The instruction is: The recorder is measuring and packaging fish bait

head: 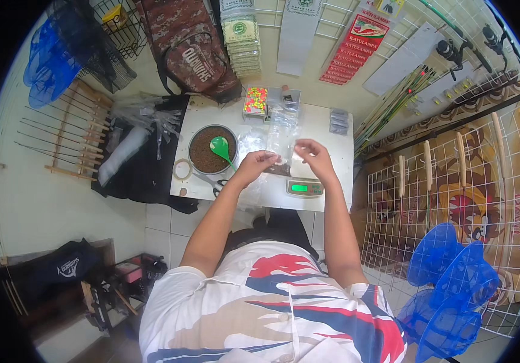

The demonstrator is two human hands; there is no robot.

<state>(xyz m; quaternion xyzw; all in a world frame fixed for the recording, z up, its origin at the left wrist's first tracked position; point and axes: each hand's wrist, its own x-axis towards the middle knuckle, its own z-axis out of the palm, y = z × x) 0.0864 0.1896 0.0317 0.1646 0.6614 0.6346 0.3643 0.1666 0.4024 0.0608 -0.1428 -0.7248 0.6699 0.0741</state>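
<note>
My left hand (258, 167) pinches the edge of a clear plastic bag (281, 136) that lies on the white table. Dark brown granules (279, 169) show at the bag's near end. To the right, my right hand (316, 156) hovers over a digital scale (305, 188) with a lit green display, its fingers curled by the bag's side; whether they grip anything is unclear. Left of my hands stands a round metal bowl (190, 156) filled with brown granular material (203, 145). A green plastic spoon (220, 147) rests in it, its handle reaching toward my left wrist.
A roll of tape (182, 170) and scissors (219, 185) lie near the bowl. Behind stand a box of colourful beads (255, 100) and a clear container (292, 97). Small packets (339, 121) lie at the table's back right. Plastic bags (144, 113) are piled on black cloth (128, 181) at left.
</note>
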